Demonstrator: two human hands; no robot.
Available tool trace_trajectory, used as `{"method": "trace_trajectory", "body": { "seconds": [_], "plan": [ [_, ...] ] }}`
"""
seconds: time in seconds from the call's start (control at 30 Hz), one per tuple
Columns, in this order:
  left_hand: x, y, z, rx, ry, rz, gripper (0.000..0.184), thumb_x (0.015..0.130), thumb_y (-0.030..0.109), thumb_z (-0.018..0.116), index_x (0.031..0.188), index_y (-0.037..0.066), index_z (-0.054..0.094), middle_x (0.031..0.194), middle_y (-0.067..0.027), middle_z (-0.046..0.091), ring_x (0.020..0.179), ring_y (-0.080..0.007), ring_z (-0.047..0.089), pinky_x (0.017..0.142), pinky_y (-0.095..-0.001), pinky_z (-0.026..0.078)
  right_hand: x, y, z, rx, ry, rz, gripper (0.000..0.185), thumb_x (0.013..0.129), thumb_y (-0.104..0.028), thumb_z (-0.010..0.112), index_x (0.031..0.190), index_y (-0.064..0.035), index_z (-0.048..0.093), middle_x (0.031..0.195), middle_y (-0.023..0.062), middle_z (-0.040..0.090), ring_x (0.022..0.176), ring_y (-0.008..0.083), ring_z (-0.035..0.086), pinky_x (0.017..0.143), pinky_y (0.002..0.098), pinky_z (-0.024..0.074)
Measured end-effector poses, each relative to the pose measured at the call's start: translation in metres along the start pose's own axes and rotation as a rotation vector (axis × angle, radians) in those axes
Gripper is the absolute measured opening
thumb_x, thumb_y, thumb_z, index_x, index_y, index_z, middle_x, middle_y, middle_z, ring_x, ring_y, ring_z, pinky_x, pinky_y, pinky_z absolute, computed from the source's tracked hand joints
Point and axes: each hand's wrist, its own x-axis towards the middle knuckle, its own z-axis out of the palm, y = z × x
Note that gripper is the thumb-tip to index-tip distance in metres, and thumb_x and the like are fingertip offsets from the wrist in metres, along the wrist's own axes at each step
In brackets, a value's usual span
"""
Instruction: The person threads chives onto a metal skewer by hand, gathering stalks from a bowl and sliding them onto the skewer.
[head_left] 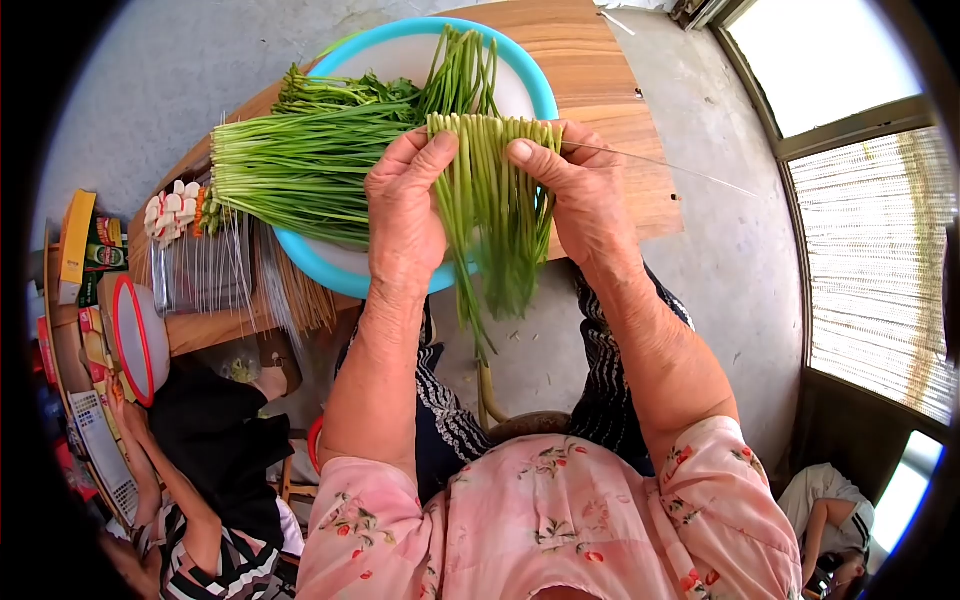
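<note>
My left hand [410, 205] and my right hand [590, 195] pinch the two upper ends of a flat row of chives [490, 165] between thumbs and fingers. The stalks stand side by side with their cut ends up, and their green tips hang down, partly blurred. A thin skewer [690, 172] sticks out to the right from the row, past my right fingers. Behind my hands, a large pile of loose chives [300, 175] lies across a blue-rimmed basin [545, 85]. Leafy greens [345, 95] and another upright bunch of stalks [462, 70] lie there too.
The basin rests on a wooden table [590, 50]. At its left are skewered white pieces [172, 212], a clear tray [200, 275] and bamboo skewers [300, 290]. A co-worker [215, 450] sits lower left near a red-rimmed basin [140, 340]; another person [830, 520] is lower right.
</note>
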Motion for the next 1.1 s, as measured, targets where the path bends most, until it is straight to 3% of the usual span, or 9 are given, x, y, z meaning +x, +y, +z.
{"method": "trace_trajectory", "body": {
  "seconds": [0.43,0.53,0.77,1.1],
  "plan": [
    [0.002,0.000,-0.004,-0.002,-0.024,-0.005,0.015,0.082,0.008,0.063,0.093,-0.002,0.062,0.090,-0.0079,0.065,0.078,-0.0128,0.059,0.075,-0.0260,0.048,0.004,-0.002,-0.009,0.046,-0.023,0.047,0.018,0.079,-0.005,0.068,0.093,0.0038,0.062,0.082,0.0081,0.066,0.070,0.0113,0.061,0.063,0.0241,0.0512],
    [0.002,0.003,-0.004,-0.013,-0.018,0.001,0.015,0.083,0.008,0.062,0.093,-0.003,0.062,0.090,-0.0084,0.065,0.078,-0.0135,0.060,0.074,-0.0265,0.049,-0.001,-0.009,0.000,-0.007,-0.056,0.019,0.022,0.081,-0.011,0.067,0.095,0.0049,0.061,0.082,0.0075,0.065,0.070,0.0118,0.060,0.063,0.0236,0.0508],
    [0.002,0.006,-0.006,-0.033,-0.028,-0.005,0.016,0.084,0.008,0.060,0.095,-0.003,0.061,0.091,-0.0087,0.065,0.078,-0.0142,0.061,0.074,-0.0277,0.050,0.000,-0.010,-0.007,0.088,-0.049,0.001,0.042,0.094,-0.033,0.045,0.101,0.0054,0.058,0.090,0.0108,0.063,0.075,0.0147,0.060,0.069,0.0264,0.0497],
    [0.002,0.006,-0.007,-0.046,-0.073,-0.033,0.017,0.084,0.008,0.060,0.096,-0.004,0.061,0.093,-0.0106,0.064,0.080,-0.0162,0.061,0.076,-0.0289,0.050,0.000,-0.007,-0.008,0.130,-0.056,0.047,0.043,0.095,-0.035,0.044,0.102,0.0049,0.058,0.089,0.0109,0.063,0.074,0.0143,0.060,0.066,0.0264,0.0503]
  ]
}}
